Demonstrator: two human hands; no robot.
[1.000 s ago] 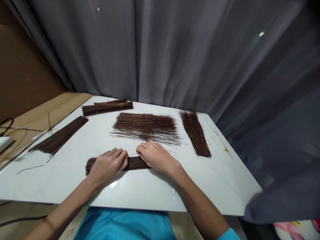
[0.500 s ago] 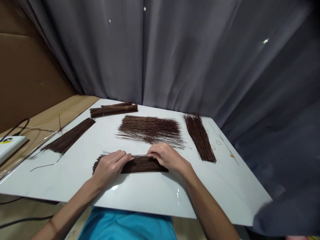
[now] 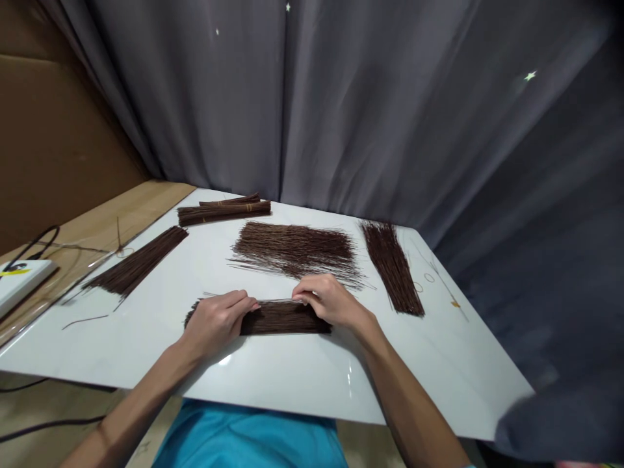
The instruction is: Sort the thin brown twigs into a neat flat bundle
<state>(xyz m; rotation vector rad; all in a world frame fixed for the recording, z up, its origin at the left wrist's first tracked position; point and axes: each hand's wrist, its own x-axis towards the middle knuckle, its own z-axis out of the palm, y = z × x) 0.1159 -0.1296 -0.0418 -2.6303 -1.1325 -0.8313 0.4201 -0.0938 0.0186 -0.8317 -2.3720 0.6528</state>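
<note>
A bundle of thin dark brown sticks [image 3: 285, 318] lies crosswise on the white table close in front of me. My left hand [image 3: 221, 318] is closed over its left part, fingertips at the far edge. At its right part, my right hand [image 3: 326, 300] pinches at the far edge with thumb and fingers together. Between the hands the sticks lie side by side in a flat layer. Just beyond them, a wider loose spread of brown sticks [image 3: 295, 247] covers the table, with stray ends poking toward me.
Banded stick bundles [image 3: 224, 211] lie at the back left, and a loose pile [image 3: 139, 263] is at the left. Another pile [image 3: 394, 270] lies at the right beside rubber bands [image 3: 429, 277]. A white box with a cable [image 3: 24, 283] stands at the left edge. A grey curtain [image 3: 331, 110] hangs behind.
The view has shifted slightly. My right hand has lifted a little at the bundle's far edge; my left hand stays on the bundle's left part.
</note>
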